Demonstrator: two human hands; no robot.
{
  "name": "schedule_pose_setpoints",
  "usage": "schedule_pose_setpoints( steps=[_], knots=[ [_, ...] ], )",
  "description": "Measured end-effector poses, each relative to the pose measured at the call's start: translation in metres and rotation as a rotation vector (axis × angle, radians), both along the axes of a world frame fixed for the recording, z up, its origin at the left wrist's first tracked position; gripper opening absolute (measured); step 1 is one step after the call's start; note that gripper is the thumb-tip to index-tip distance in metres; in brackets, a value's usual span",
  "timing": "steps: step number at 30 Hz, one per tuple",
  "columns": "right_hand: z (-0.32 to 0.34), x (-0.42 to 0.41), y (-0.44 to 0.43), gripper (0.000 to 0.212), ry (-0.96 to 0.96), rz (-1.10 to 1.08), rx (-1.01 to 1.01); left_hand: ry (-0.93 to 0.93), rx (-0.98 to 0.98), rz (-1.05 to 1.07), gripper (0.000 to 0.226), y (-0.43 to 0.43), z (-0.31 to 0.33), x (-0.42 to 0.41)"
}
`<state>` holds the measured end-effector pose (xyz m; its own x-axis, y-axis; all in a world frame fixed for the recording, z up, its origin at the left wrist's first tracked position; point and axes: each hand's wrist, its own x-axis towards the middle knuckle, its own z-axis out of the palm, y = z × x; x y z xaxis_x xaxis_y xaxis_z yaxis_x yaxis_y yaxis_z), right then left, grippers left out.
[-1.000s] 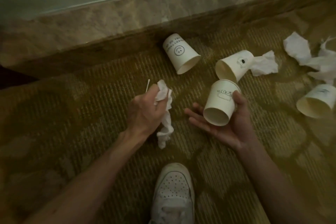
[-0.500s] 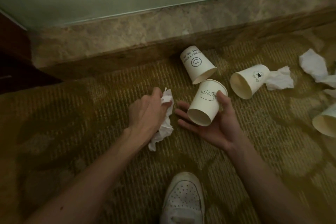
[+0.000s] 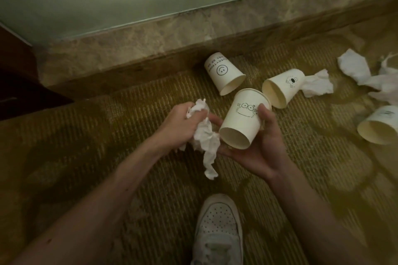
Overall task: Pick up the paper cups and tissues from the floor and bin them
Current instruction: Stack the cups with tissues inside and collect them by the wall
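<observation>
My right hand point(image 3: 256, 150) holds a white paper cup with a drawn face point(image 3: 242, 119), its mouth tilted toward me. My left hand point(image 3: 178, 125) grips a crumpled white tissue point(image 3: 204, 140) that hangs down right beside the cup's mouth. On the carpet lie a smiley cup point(image 3: 224, 73) by the skirting, a second cup point(image 3: 282, 87) on its side with a tissue point(image 3: 316, 86) behind it, and a third cup point(image 3: 379, 123) at the right edge. More tissues point(image 3: 355, 69) lie at the far right. No bin is in view.
A marble skirting point(image 3: 150, 38) and a pale wall run along the back. Dark wooden furniture point(image 3: 15, 75) stands at the left. My white shoe point(image 3: 217, 228) rests on the patterned carpet point(image 3: 107, 127) just below my hands.
Both hands have come closer together. The tissue in my left hand now hangs right next to the mouth of the cup in my right hand.
</observation>
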<state>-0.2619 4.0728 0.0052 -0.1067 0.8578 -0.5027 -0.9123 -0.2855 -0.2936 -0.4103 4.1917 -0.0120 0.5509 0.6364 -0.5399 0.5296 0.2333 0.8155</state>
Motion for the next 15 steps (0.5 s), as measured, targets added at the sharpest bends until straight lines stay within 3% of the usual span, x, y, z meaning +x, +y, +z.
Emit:
schedule_pose_setpoints(
  steps=[3, 7, 11, 15],
  knots=[
    [0.018, -0.007, 0.001, 0.073, 0.011, -0.055, 0.04, -0.168, -0.02, 0.141, 0.014, -0.008, 0.024, 0.002],
    [0.048, -0.023, 0.008, 0.089, 0.011, -0.057, 0.147, -0.299, 0.159, 0.266, 0.02, -0.015, 0.061, -0.005],
    [0.086, -0.044, 0.032, 0.072, 0.018, 0.034, 0.268, -0.317, 0.399, 0.378, 0.031, -0.01, 0.105, -0.025],
    [0.157, -0.075, 0.068, 0.054, -0.114, 0.169, 0.378, -0.225, 0.673, 0.348, 0.046, 0.017, 0.172, -0.065]
  ],
)
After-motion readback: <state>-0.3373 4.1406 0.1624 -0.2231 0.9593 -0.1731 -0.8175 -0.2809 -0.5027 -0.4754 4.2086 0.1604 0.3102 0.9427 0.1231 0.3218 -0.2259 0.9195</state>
